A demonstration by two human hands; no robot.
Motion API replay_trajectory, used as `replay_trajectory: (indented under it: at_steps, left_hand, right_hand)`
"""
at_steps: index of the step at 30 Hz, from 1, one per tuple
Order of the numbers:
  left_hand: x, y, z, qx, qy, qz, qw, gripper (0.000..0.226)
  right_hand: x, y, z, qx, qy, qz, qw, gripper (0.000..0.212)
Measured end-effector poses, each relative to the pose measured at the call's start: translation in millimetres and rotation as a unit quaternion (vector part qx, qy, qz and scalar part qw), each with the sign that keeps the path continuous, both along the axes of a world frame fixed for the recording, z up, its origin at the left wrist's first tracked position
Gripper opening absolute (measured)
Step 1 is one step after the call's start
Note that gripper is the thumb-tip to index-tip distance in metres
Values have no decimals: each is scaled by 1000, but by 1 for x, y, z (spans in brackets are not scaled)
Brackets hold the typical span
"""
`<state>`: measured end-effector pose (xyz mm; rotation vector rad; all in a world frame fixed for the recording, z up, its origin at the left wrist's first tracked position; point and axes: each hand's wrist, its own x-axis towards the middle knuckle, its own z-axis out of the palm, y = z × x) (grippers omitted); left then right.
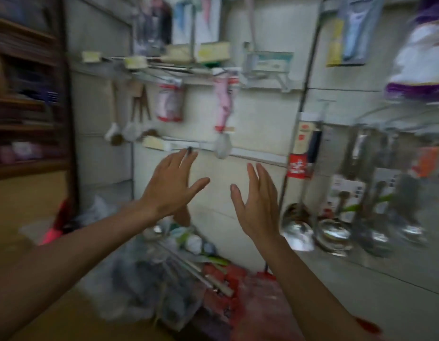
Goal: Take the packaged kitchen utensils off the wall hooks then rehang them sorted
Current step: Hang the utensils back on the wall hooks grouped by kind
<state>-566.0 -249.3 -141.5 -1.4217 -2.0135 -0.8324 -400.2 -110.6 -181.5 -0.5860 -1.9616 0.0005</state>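
The pink-packaged utensil (223, 104) hangs from a wall hook at the centre of the frame, just above your hands, and it is where trouble is likeliest. If you pull it straight down instead of lifting its top up and out along the hook, I judge the packaging could tear. The red-and-white package (169, 100) hanging just to its left could also swing off with it. The picture is badly smeared, so you may also misjudge which hook carries which pack. Its long axis runs vertically, hanging end up at the hook and a pale rounded end (222, 146) down, level with the white rail (257, 155) across the wall; whether that rounded part belongs to the same pack I cannot tell. Your left hand (169, 190) and right hand (257, 205) are both raised below it, each grip spread, fingers straight and apart, holding nothing. The left fingertips (182, 157) lie close to the rail; touching or not, I cannot say. Further right a long red, white and black package (302, 153) hangs upright too, and steel ladles (297, 230) hang bowl down at the lower right; a careless sweep of your right arm could knock them. Wooden-handled utensils (115, 114) hang at the left. At the bottom of the frame a heap of bagged goods (169, 286) lies on the floor, so anything dropped could get lost among it.
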Motion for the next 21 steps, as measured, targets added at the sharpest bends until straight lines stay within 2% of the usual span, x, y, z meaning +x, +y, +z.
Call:
replay_trajectory:
  at_steps: [9, 15, 21]
  left_hand:
    - [-157, -253, -19, -2, 29, 198, 980, 83]
    - [-217, -391, -39, -17, 36, 296, 954, 83]
    - [-264, -489, -77, -20, -6, 348, 937, 84]
  right_hand:
    - [-223, -209, -8, 41, -48, 183, 981, 68]
    - [-315, -335, -27, 55, -68, 260, 962, 68]
    - [-396, -431, -66, 49, -104, 328, 938, 69]
